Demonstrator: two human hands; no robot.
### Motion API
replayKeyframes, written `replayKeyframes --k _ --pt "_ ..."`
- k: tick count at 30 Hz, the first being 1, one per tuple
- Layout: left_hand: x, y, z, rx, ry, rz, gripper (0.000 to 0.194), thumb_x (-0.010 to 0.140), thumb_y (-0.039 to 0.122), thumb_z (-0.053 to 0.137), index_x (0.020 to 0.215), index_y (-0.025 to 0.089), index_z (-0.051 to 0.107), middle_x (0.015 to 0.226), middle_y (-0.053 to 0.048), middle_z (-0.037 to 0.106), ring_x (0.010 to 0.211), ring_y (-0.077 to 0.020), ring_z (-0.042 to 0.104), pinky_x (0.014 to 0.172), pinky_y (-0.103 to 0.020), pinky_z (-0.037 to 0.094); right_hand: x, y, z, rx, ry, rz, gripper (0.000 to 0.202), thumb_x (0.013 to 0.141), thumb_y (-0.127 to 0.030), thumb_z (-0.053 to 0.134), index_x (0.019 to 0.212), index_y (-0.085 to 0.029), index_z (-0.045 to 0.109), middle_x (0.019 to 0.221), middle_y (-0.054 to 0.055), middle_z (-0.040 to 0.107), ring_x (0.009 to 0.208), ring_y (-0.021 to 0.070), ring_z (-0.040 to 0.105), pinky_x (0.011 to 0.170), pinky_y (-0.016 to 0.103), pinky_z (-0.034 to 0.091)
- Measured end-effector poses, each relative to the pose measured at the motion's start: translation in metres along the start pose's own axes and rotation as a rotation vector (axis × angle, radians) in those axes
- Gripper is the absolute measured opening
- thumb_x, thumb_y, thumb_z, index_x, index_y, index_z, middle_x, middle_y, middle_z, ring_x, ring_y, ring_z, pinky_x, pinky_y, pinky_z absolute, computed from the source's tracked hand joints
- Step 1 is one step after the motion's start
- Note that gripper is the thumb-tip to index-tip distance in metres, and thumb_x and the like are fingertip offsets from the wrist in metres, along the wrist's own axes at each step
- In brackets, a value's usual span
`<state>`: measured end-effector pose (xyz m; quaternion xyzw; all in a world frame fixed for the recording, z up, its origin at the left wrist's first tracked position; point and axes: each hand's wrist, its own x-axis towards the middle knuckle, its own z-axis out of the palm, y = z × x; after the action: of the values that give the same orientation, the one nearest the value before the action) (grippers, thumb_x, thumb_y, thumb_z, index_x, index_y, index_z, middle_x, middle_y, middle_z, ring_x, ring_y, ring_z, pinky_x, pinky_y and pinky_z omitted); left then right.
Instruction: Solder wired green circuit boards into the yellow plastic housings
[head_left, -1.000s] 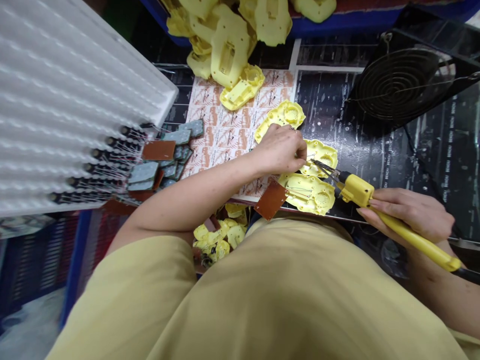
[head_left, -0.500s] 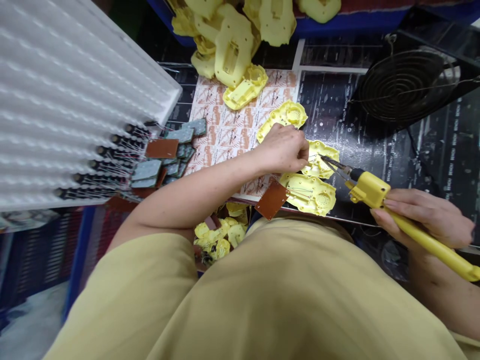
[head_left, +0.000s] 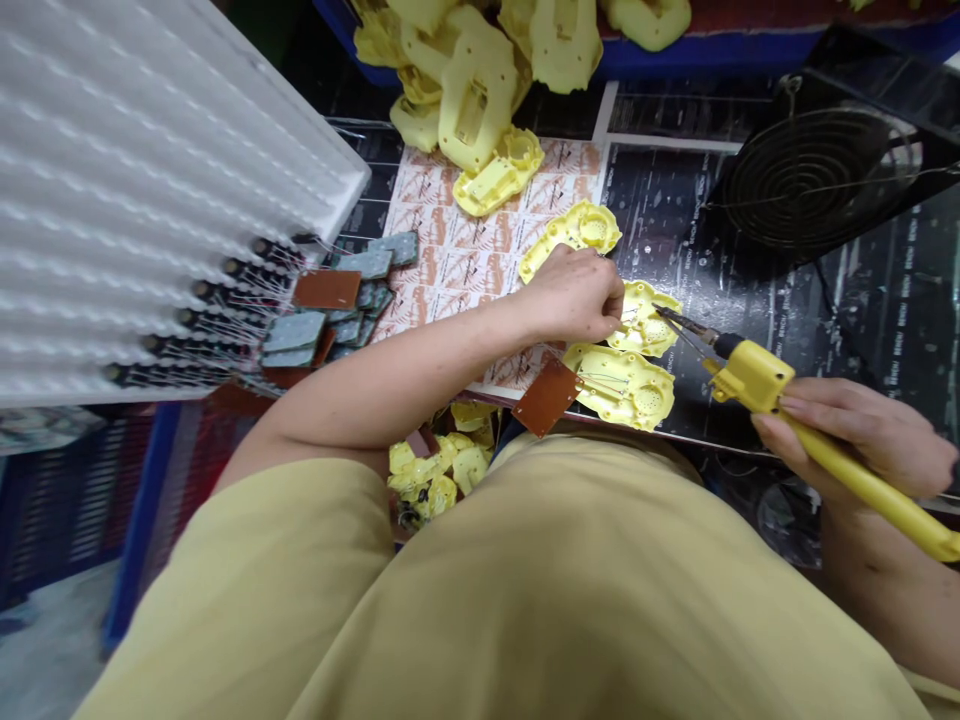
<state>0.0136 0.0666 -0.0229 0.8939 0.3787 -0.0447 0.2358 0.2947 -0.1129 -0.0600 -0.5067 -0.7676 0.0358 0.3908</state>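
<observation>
My left hand (head_left: 581,295) is closed over the left part of a yellow shell (head_left: 649,318); its fingertips pinch something too small to make out. My right hand (head_left: 862,430) is wrapped round a yellow soldering tool (head_left: 757,377), whose dark tip reaches over the right side of that shell. Just below lies a second yellow shell (head_left: 637,388), with thin wires running to a brown circuit board (head_left: 547,398) at the table's edge. Another yellow shell (head_left: 592,230) rests beyond my left hand.
A white foam tray (head_left: 187,180) leans at the left beside stacked circuit boards (head_left: 296,333) with wires. Yellow shells (head_left: 476,90) are piled at the back. A black fan (head_left: 814,180) stands at the back right. More yellow parts (head_left: 442,470) sit below the table edge.
The soldering tool in my right hand has moved slightly right, its tip now nearer the shell's right edge. My left hand stays over the same shell. The whole view has shifted slightly.
</observation>
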Motion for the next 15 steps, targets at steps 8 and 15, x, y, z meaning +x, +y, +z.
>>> replayKeyframes --k 8,15 --pt "-0.016 0.010 -0.006 0.060 -0.014 -0.011 0.023 0.093 0.025 0.066 0.107 0.019 0.083 0.110 -0.009 0.081 0.117 -0.0317 0.069 0.111 -0.050 0.049 0.025 -0.011 0.024 -0.214 0.147 -0.235 0.047 0.109 -0.046 0.069 0.150 -0.023 0.066 0.082 0.001 0.081 0.062 0.0166 0.075 0.059 0.023 0.059" --pt "-0.016 -0.048 -0.028 0.179 0.197 -0.287 0.039 0.101 0.035 0.063 0.132 0.017 0.079 0.138 -0.016 0.077 0.133 -0.0374 0.065 0.113 -0.052 0.049 0.045 -0.001 0.052 -0.248 -0.060 -0.258 0.015 0.109 -0.033 0.069 0.117 -0.021 0.076 0.083 0.001 0.078 0.062 0.0133 0.072 0.057 0.022 0.050"
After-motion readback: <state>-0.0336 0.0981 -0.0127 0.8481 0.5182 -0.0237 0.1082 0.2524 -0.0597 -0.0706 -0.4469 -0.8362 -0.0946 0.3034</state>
